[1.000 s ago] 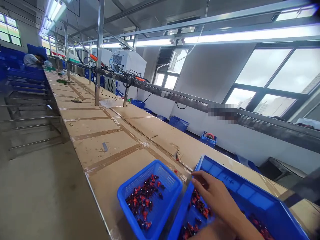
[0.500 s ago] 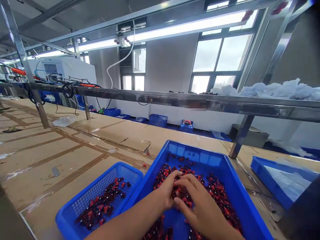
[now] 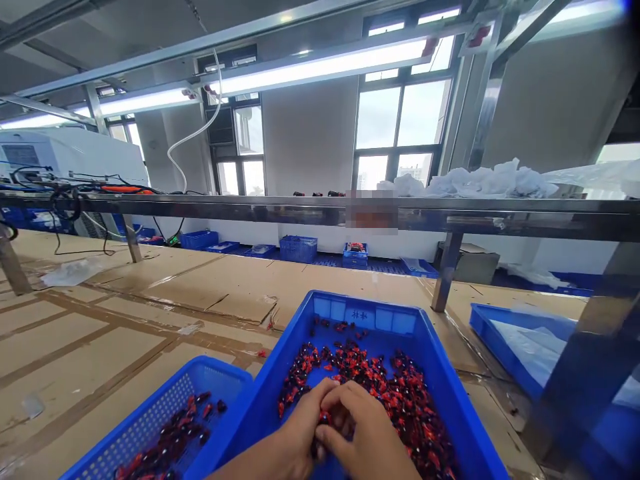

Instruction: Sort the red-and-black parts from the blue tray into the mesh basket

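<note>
- One small red-and-black piece [image 3: 325, 418] is showing between the two hands, over the near part of the deep blue bin [image 3: 395, 320].
- Handling it well, in my judgement: both hands should be staying low inside the bin's outline, so that a slipped piece is landing back in the bin and not on the table.
- The fingertips should be doing the work, gripping lightly; parts this small and glossy are probably prone to twisting away.
- Right hand [image 3: 367, 427] is holding a narrow curl, thumb and forefinger bending around the piece with a small gap between them.
- Left hand [image 3: 303, 427] is meeting it from the other side, also narrow, its fingertips mostly hiding behind the right. Cannot tell which hand is really gripping, or whether more pieces are sitting inside.
- A loose heap of like pieces [image 3: 415, 400] is lying in the bin, thickest along its right side.
- Left of the bin, just beside it, a perforated blue basket [image 3: 150, 417] is holding a smaller batch [image 3: 185, 427].
- Beneath the bin, the cardboard-covered table [image 3: 200, 293] is spreading out; beyond the bin, a metal rail [image 3: 225, 208] is running across.
</note>
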Tool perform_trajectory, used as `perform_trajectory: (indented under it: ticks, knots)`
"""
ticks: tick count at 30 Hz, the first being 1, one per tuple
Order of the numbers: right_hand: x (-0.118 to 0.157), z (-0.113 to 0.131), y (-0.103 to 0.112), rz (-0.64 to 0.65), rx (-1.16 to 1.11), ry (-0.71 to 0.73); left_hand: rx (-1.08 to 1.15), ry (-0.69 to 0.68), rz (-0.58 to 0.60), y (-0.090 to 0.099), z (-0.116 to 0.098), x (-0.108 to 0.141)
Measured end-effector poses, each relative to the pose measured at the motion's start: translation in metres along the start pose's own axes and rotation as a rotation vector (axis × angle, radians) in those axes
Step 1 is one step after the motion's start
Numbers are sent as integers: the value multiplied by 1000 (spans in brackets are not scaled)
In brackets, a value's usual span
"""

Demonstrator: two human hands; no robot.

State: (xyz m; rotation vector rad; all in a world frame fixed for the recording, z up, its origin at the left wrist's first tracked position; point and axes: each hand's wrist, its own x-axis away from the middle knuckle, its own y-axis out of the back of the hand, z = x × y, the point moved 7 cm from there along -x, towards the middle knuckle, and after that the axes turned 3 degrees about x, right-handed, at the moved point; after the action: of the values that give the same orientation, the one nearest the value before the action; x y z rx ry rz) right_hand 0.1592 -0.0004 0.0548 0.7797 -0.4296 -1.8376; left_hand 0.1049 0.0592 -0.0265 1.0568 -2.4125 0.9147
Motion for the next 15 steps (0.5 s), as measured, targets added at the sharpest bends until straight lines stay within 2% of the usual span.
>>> perform_trajectory:
  ticks: [3, 5, 12, 15]
  knots:
    - [0, 5, 4, 49, -69, 69, -93, 21, 13, -1, -4, 7]
    - [2, 10, 6, 60, -73, 122, -87, -14, 34, -3, -9, 13]
    - [15, 33, 18, -112, 98, 502, -59, -70, 77, -7, -16, 35]
    - [19, 41, 22, -160, 166, 621, -44, -105, 78, -9, -19, 42]
